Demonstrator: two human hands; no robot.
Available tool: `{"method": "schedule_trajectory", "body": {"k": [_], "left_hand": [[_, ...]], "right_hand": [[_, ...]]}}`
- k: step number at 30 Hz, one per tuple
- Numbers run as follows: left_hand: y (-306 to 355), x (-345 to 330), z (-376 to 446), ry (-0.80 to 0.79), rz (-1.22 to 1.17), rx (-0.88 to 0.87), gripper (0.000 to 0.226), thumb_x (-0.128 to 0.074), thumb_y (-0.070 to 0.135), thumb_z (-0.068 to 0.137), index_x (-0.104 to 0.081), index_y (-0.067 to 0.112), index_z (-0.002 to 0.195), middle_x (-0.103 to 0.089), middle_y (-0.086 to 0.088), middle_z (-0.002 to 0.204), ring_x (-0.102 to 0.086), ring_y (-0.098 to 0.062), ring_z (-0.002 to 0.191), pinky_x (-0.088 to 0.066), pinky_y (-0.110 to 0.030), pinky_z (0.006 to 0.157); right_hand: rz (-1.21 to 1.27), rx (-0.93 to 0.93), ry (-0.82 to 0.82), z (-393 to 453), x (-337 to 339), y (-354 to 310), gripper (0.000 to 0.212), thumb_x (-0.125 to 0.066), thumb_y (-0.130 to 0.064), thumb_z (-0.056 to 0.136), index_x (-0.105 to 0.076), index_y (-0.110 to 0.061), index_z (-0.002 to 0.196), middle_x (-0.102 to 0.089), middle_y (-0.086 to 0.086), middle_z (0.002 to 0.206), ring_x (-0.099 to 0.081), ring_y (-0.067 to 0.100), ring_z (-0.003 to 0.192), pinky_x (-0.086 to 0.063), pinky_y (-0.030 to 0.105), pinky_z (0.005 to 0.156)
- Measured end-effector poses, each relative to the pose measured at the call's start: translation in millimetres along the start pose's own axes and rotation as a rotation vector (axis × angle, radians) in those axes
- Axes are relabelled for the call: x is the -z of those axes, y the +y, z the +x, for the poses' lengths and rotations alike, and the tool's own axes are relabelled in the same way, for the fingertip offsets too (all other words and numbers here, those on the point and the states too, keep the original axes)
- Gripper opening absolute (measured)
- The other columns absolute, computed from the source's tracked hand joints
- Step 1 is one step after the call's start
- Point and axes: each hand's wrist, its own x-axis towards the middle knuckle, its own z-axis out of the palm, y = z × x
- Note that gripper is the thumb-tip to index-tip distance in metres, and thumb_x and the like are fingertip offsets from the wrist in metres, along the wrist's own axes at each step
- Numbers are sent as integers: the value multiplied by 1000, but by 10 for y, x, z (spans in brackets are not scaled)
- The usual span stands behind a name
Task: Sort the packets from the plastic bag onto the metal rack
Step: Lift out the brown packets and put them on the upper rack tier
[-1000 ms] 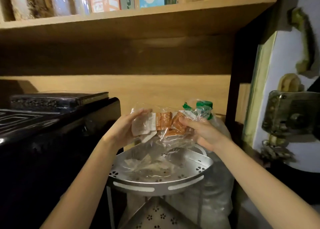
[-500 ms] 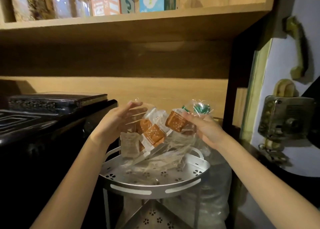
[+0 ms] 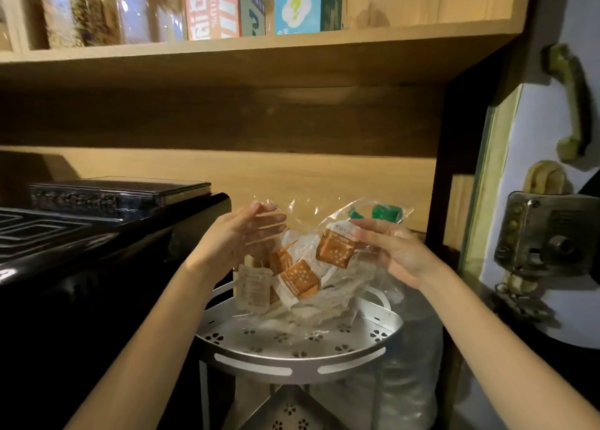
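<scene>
A clear plastic bag (image 3: 305, 215) hangs above the top tier of the round metal rack (image 3: 302, 361). Inside it are several orange-and-white packets (image 3: 300, 280). My left hand (image 3: 240, 238) holds the bag's left side, its fingers stretched behind the film. My right hand (image 3: 389, 251) pinches an orange packet (image 3: 336, 251) through the bag's right side. The bag's lower end trails down onto the rack's perforated tray. A lower tier (image 3: 292, 410) of the rack shows underneath.
A black appliance (image 3: 97, 260) with a dark tin (image 3: 113, 195) on top stands close on the left. A wooden shelf (image 3: 259, 59) with boxes hangs overhead. A large water bottle with a green cap (image 3: 386, 212) stands behind the rack. A door with a lock (image 3: 545, 234) is at right.
The bag has been spread apart from a bunched bundle, and the packets have slid down toward its left side. My left hand has opened out.
</scene>
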Motion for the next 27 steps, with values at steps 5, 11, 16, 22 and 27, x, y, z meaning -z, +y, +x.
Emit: {"method": "schedule_trajectory", "body": {"k": [5, 11, 16, 22, 27], "left_hand": [[-27, 11, -8, -2, -54, -3, 29, -46, 37, 89, -63, 15, 100, -69, -12, 108, -66, -25, 103, -49, -38, 87], [-7, 2, 6, 13, -104, -62, 28, -40, 33, 93, -61, 17, 101, -73, -7, 97, -69, -22, 95, -51, -36, 83], [15, 14, -10, -7, -109, -84, 30, -44, 36, 87, -61, 18, 104, -73, -7, 98, -68, -24, 98, -53, -37, 82], [57, 46, -41, 3, -61, -128, 37, -46, 39, 82, -61, 19, 109, -70, -8, 107, -64, -23, 106, -49, -38, 89], [-127, 123, -119, 8, -29, -89, 60, -73, 59, 58, -63, 29, 110, -68, -5, 114, -64, -19, 106, -45, -37, 92]], "right_hand": [[-79, 33, 85, -2, 57, -3, 33, -77, -19, 57, -73, -11, 89, -75, 4, 89, -66, 18, 75, -58, 25, 66], [-123, 68, 175, -16, 34, -18, 28, -68, -24, 68, -72, -14, 94, -75, 6, 94, -70, 13, 77, -58, 29, 66], [-208, 94, 171, -63, 3, -45, 33, -66, -25, 69, -70, -13, 100, -76, 4, 90, -71, 15, 78, -57, 27, 69], [-181, 163, 143, -83, -44, -91, 31, -65, -23, 71, -69, -11, 99, -75, 7, 86, -71, 17, 77, -58, 28, 73], [-37, 144, 143, -33, -93, -94, 20, -61, -14, 78, -68, -9, 96, -73, 7, 78, -71, 17, 72, -59, 28, 69]]}}
